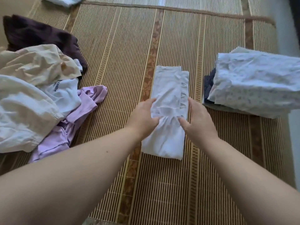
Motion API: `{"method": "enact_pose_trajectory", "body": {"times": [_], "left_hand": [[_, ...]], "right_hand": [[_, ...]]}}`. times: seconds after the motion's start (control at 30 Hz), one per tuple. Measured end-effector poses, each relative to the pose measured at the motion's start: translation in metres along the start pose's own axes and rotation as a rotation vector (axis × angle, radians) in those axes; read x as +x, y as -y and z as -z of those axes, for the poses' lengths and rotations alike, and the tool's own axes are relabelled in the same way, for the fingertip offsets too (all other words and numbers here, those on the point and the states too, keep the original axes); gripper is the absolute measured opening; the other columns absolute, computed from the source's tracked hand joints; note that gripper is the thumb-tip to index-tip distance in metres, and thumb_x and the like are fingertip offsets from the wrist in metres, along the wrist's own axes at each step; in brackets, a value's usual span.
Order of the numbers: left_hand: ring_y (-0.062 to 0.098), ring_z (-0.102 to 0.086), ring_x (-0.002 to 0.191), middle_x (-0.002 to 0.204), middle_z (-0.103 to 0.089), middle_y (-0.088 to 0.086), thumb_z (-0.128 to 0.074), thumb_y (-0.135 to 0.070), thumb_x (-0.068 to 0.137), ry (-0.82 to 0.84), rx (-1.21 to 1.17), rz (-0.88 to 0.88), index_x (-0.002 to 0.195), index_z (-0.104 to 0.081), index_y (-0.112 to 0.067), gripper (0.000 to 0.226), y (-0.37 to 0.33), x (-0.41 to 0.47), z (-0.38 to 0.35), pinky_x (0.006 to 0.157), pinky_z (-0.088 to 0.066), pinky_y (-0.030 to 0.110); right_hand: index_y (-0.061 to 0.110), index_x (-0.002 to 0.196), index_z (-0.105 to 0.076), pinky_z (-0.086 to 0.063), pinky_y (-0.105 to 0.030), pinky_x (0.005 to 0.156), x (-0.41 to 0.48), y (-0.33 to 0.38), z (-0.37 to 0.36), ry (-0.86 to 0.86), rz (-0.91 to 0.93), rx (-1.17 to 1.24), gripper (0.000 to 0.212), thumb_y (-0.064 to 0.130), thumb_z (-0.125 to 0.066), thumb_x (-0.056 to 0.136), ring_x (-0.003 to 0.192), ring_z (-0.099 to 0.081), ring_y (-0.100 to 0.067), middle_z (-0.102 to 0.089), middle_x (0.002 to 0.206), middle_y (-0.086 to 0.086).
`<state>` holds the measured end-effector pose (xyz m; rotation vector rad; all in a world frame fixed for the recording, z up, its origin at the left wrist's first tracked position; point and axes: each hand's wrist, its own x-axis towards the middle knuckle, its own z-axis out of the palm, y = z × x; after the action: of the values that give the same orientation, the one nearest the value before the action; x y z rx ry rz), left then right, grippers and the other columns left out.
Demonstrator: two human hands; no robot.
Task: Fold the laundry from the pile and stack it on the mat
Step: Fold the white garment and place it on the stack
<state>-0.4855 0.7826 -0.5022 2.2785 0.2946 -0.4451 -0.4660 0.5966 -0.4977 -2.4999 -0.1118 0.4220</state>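
A white garment (168,88) lies on the bamboo mat (129,46), folded into a long narrow strip running away from me. My left hand (143,116) pinches its left edge near the middle, and the cloth bunches between thumb and fingers. My right hand (197,118) grips the right edge at the same height. At the left lies the unfolded pile (32,95): cream, white, lilac and dark purple pieces. A stack of folded clothes (253,85), topped by a pale floral piece, rests at the right.
Another white cloth (65,0) shows at the top left edge. The mat's far border runs across the top, and a pale floor strip (285,30) lies beyond its right edge. Bare mat stretches in front of the strip and toward me.
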Motion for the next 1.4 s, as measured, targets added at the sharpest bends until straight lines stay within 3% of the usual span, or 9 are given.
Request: {"method": "enact_pose_trajectory", "body": {"times": [0.13, 0.37, 0.5, 0.67, 0.77, 0.83, 0.97, 1.2, 1.4], "left_hand": [[0.019, -0.016, 0.145, 0.155, -0.025, 0.002, -0.057, -0.043, 0.087, -0.054, 0.27, -0.231, 0.146, -0.032, -0.026, 0.066, 0.023, -0.013, -0.012, 0.118, -0.02, 0.044], [0.017, 0.035, 0.137, 0.148, 0.037, -0.005, -0.046, -0.066, 0.082, 0.463, 0.902, -0.448, 0.146, 0.023, -0.03, 0.101, 0.067, -0.033, -0.023, 0.112, 0.015, 0.044], [0.016, 0.021, 0.144, 0.157, 0.022, -0.004, -0.041, -0.044, 0.091, 0.436, 0.906, -0.446, 0.15, 0.014, -0.025, 0.083, 0.064, -0.018, -0.023, 0.119, -0.002, 0.047], [0.017, -0.01, 0.147, 0.161, -0.01, 0.001, -0.036, -0.035, 0.092, 0.533, 0.785, -0.449, 0.152, -0.016, -0.023, 0.064, 0.045, -0.038, -0.011, 0.116, -0.021, 0.04], [0.02, -0.062, 0.098, 0.111, -0.066, 0.003, -0.037, -0.035, 0.079, 0.73, 0.537, -0.294, 0.117, -0.053, -0.032, 0.042, 0.034, -0.062, 0.006, 0.085, -0.051, 0.039], [0.018, -0.054, 0.063, 0.074, -0.061, 0.002, -0.043, -0.03, 0.077, 0.785, 0.385, -0.185, 0.084, -0.056, -0.019, 0.019, 0.026, -0.075, 0.016, 0.06, -0.046, 0.034], [0.015, -0.04, 0.052, 0.057, -0.045, 0.0, -0.047, -0.026, 0.07, 0.665, 0.127, -0.074, 0.055, -0.042, -0.016, 0.019, 0.016, -0.078, 0.028, 0.052, -0.031, 0.029], [0.01, -0.039, 0.05, 0.059, -0.046, -0.003, -0.048, -0.017, 0.089, 0.194, -0.123, 0.097, 0.061, -0.048, -0.015, 0.027, 0.01, -0.013, 0.03, 0.042, -0.031, 0.018], [0.024, -0.053, 0.115, 0.132, -0.052, 0.006, -0.051, -0.038, 0.091, -0.078, -0.091, 0.27, 0.138, -0.043, -0.018, 0.052, 0.03, 0.038, 0.015, 0.096, -0.045, 0.039]], "right_hand": [[0.02, 0.139, -0.045, -0.035, -0.05, 0.108, -0.021, -0.021, -0.028, 0.047, 0.247, -0.254, 0.061, 0.045, -0.057, 0.084, 0.135, -0.037, -0.027, -0.038, 0.149, -0.007], [0.015, 0.146, -0.032, -0.029, -0.048, 0.105, -0.047, -0.045, -0.059, 0.393, 0.456, -0.658, 0.098, 0.075, -0.034, 0.069, 0.141, -0.023, -0.019, -0.024, 0.154, -0.002], [0.011, 0.128, -0.059, -0.054, -0.049, 0.087, -0.037, -0.042, -0.053, 0.357, 0.376, -0.62, 0.061, 0.041, -0.036, 0.08, 0.124, -0.054, -0.023, -0.056, 0.135, -0.007], [0.02, 0.143, -0.04, -0.018, -0.025, 0.115, -0.045, -0.024, -0.024, 0.567, 0.327, -0.353, 0.045, 0.027, -0.034, 0.099, 0.142, -0.029, -0.016, -0.034, 0.152, 0.005], [0.026, 0.116, -0.06, -0.046, -0.02, 0.082, -0.061, -0.007, 0.004, 0.737, 0.146, -0.174, 0.029, 0.033, -0.039, 0.097, 0.089, -0.059, -0.002, -0.065, 0.102, 0.022], [0.019, 0.086, -0.061, -0.043, -0.026, 0.062, -0.069, 0.001, 0.018, 0.833, 0.03, -0.085, 0.025, 0.035, -0.042, 0.092, 0.063, -0.053, -0.007, -0.063, 0.078, 0.009], [0.02, 0.069, -0.054, -0.032, -0.032, 0.058, -0.063, 0.016, 0.034, 0.901, -0.085, 0.027, 0.022, 0.029, -0.051, 0.088, 0.061, -0.042, -0.013, -0.047, 0.068, 0.002], [0.017, 0.085, -0.067, -0.044, -0.029, 0.059, 0.01, 0.033, 0.027, 0.468, -0.087, 0.15, 0.02, 0.029, -0.053, 0.092, 0.065, -0.054, -0.015, -0.063, 0.077, -0.003], [0.024, 0.146, -0.031, -0.046, -0.042, 0.097, 0.041, 0.021, -0.009, 0.141, -0.203, 0.22, 0.058, 0.038, -0.052, 0.094, 0.122, -0.05, -0.021, -0.049, 0.141, -0.002]]}}
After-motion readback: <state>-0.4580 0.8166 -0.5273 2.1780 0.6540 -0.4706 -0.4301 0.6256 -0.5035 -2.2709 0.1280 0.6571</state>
